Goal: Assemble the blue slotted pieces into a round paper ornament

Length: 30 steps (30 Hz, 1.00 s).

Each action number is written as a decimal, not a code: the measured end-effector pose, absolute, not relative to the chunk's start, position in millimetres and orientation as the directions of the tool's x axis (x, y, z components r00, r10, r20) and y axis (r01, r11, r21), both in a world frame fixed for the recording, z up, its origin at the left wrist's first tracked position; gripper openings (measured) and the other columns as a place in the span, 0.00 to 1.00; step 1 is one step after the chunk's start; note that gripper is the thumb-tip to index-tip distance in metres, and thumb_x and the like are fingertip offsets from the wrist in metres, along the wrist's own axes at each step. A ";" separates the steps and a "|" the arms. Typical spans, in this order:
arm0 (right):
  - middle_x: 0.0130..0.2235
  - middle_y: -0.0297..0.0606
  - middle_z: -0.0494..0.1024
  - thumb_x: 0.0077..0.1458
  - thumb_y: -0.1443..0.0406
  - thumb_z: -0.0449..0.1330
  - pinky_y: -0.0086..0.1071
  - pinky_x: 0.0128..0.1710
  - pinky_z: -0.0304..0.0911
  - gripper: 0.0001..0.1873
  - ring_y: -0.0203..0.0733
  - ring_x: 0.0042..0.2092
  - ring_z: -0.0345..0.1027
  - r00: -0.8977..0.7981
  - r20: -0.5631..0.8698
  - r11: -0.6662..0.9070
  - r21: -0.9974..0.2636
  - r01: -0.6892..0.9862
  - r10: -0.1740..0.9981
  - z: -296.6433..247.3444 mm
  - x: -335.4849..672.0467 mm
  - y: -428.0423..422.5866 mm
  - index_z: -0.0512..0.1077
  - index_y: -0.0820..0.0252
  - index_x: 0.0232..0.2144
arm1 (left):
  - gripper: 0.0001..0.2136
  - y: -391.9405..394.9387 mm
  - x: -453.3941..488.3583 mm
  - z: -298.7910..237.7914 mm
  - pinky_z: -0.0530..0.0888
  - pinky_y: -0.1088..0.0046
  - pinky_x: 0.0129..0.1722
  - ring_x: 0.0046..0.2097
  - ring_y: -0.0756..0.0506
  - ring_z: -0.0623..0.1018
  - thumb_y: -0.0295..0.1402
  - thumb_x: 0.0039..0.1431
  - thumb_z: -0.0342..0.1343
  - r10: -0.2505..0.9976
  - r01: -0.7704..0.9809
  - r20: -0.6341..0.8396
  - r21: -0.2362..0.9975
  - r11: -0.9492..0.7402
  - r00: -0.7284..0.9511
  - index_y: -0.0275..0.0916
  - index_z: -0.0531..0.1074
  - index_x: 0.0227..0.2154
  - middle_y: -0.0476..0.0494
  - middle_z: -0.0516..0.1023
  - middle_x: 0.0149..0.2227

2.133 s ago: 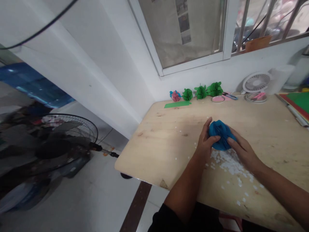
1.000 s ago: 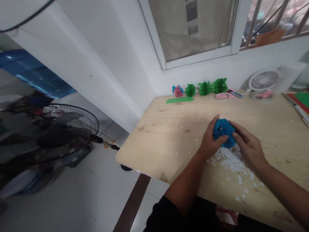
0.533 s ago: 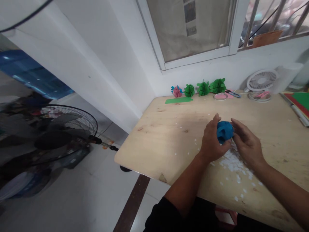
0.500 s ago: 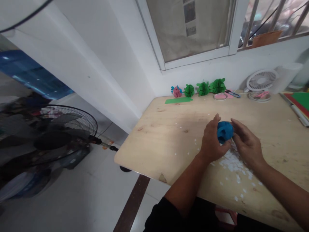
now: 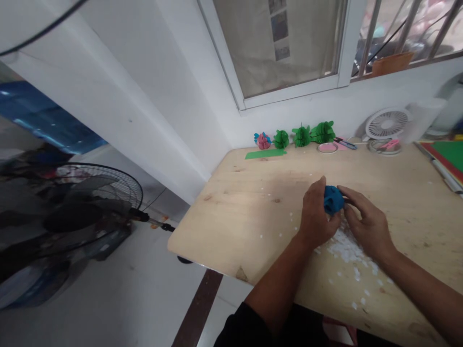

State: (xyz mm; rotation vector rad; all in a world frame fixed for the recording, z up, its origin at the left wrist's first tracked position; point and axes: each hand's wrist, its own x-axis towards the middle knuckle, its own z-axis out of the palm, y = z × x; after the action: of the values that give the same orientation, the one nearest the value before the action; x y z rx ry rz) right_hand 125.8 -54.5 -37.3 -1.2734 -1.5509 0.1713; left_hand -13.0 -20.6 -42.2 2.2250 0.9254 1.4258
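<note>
A round blue paper ball with dark openings in it is held between my two hands above the wooden table. My left hand curls around its left side, fingers behind and thumb in front. From the right, my right hand touches the ball with thumb and fingertips. Below them many small white paper bits lie scattered on the table.
Along the wall stand a pink and blue paper figure and several green paper figures. A green strip, a cutter, tape rolls and a small white fan are near. Coloured sheets lie right.
The right hand's fingertips have drawn in on the ball, which looks slightly turned and squeezed narrower. The left hand keeps its hold. The whole view has shifted a little.
</note>
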 end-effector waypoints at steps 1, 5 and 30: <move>0.52 0.43 0.79 0.61 0.64 0.54 0.43 0.53 0.71 0.20 0.47 0.51 0.75 0.136 0.621 0.421 -0.660 0.622 0.772 -37.4 126.1 -54.1 0.72 0.54 0.54 | 0.42 -19.9 -12.7 -43.7 0.64 0.48 0.64 0.67 0.36 0.62 0.32 0.57 0.57 0.677 0.348 0.679 0.585 -0.732 0.284 0.42 0.39 0.69 0.33 0.59 0.67; 0.50 0.44 0.79 0.61 0.64 0.54 0.43 0.51 0.72 0.19 0.47 0.49 0.76 0.133 0.630 0.422 -0.646 0.636 0.765 -35.9 127.5 -52.7 0.73 0.55 0.53 | 0.42 -18.8 -10.7 -45.8 0.66 0.48 0.63 0.66 0.35 0.64 0.31 0.58 0.57 0.667 0.330 0.688 0.582 -0.743 0.287 0.44 0.39 0.69 0.33 0.60 0.66; 0.52 0.47 0.78 0.59 0.55 0.57 0.48 0.49 0.69 0.22 0.53 0.51 0.73 0.086 0.520 0.351 -0.681 0.643 0.850 -28.7 136.2 -49.8 0.72 0.56 0.53 | 0.44 -17.8 -11.2 -51.7 0.66 0.48 0.63 0.66 0.34 0.63 0.31 0.56 0.57 0.730 0.338 0.600 0.647 -0.683 0.326 0.42 0.36 0.69 0.31 0.57 0.68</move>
State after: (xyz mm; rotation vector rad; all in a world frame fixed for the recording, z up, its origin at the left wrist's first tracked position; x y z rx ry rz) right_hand 136.2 -49.8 -28.7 -1.3645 -1.6281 0.2637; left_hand -11.2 -17.8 -51.7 2.1913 0.9445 1.3105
